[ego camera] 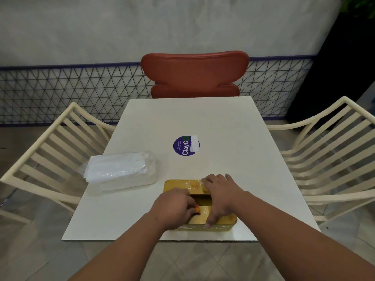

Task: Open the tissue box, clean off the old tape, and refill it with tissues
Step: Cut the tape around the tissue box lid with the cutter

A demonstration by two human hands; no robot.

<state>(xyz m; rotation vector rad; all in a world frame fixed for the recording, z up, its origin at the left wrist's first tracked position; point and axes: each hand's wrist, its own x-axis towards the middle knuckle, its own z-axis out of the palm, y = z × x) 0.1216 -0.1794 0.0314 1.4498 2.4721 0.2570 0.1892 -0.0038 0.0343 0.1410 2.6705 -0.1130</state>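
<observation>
Evidently mid-cleaning: left hand pinches an orange scraper on the tissue box; right hand lies flat, fingers spread, steadying it. Wrapped tissues wait left of the box, unloaded.

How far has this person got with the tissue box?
Early on. The yellow tissue box lies on the table, white residue still on it. The right hand steadies it while the left hand works at it with something small and orange. The wrapped tissue pack waits alongside, so refilling remains.
</observation>
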